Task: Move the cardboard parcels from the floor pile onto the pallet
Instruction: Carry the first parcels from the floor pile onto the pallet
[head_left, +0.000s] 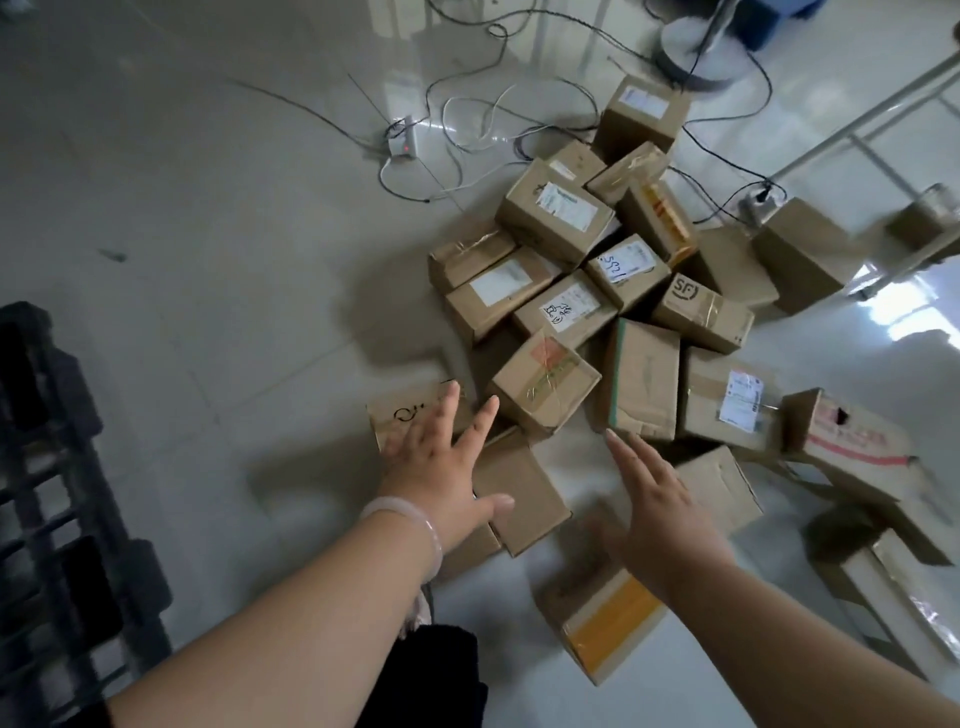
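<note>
Cardboard parcels (597, 291) lie heaped on the floor (208, 260), right of the black pallet (57, 467), whose visible part carries none. The left grip (441, 457) and right grip (660, 509) reach over the near parcels, fingers spread, holding nothing. Nearly everything seems left to move.

An indoor parcel-handling room, more a makeshift sorting spot than a proper warehouse. The floor (182, 208) is pale glossy tile that mirrors window light at the right. A loose heap of taped cardboard parcels (556, 213) with courier labels lies straight on it, one box (701, 312) printed "SF". A black plastic pallet (52, 467) sits at the near left. At the far side, cables (467, 104) trail to a power strip (402, 140), beside a round stand base (696, 47) and a white metal frame (857, 119).
</note>
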